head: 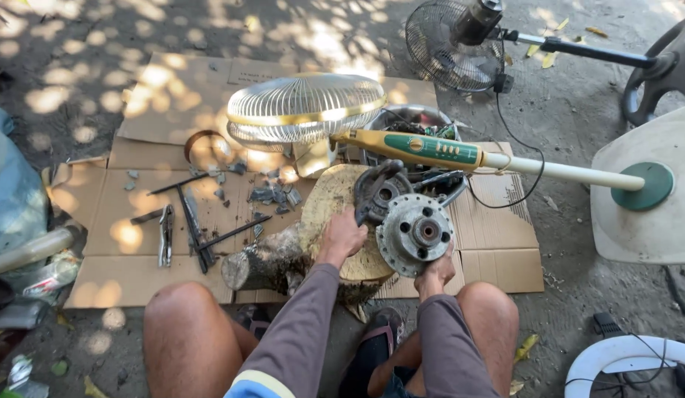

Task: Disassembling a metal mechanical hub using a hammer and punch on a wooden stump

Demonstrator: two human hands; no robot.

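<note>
You had the fan motor housing (414,234) stripped and resting on the log stump (329,214), your left hand (342,237) gripping its dark bracket (377,193), your right hand (436,273) clasping its lower rim, reassembly undone.

The left hand (342,237) grips a dark curved metal part (378,193) on a sawn wood stump (329,203). The right hand (435,271) supports a round grey motor housing (414,234) from below. A cream stand fan (307,107) lies behind on flattened cardboard (128,221), with hand tools (182,225) to the left.
</note>
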